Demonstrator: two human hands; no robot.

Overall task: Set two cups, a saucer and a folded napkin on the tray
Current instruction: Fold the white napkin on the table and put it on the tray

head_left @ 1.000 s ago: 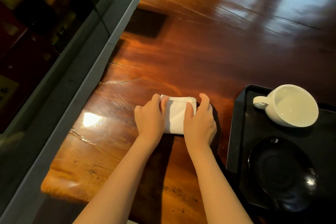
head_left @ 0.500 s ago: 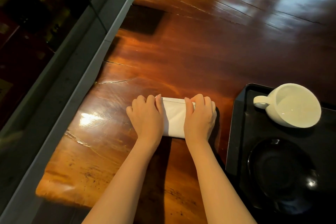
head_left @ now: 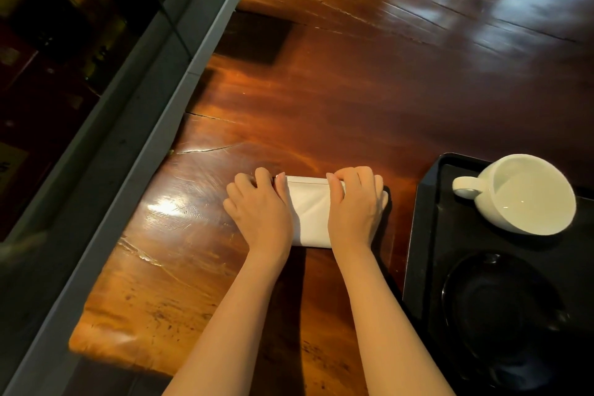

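Observation:
A white folded napkin (head_left: 310, 212) lies flat on the wooden table, left of the tray. My left hand (head_left: 257, 211) rests on its left end with fingers curled over the far edge. My right hand (head_left: 355, 206) covers its right end, fingers hooked over the far edge too. A black tray (head_left: 421, 235) sits at the right. On it a white cup (head_left: 527, 193) lies tilted with its handle to the left, and a black saucer (head_left: 501, 309) sits nearer me. A second cup is not in view.
The glossy wooden table (head_left: 353, 90) stretches far ahead, with cracks in its surface. A grey ledge (head_left: 135, 151) runs along the table's left edge, with dark glass beyond it. A dark square patch (head_left: 254, 37) lies near the far left.
Both hands have slid apart along the napkin and curled their fingers over its far edge. The napkin now looks wider and flatter. The cup and saucer have not moved.

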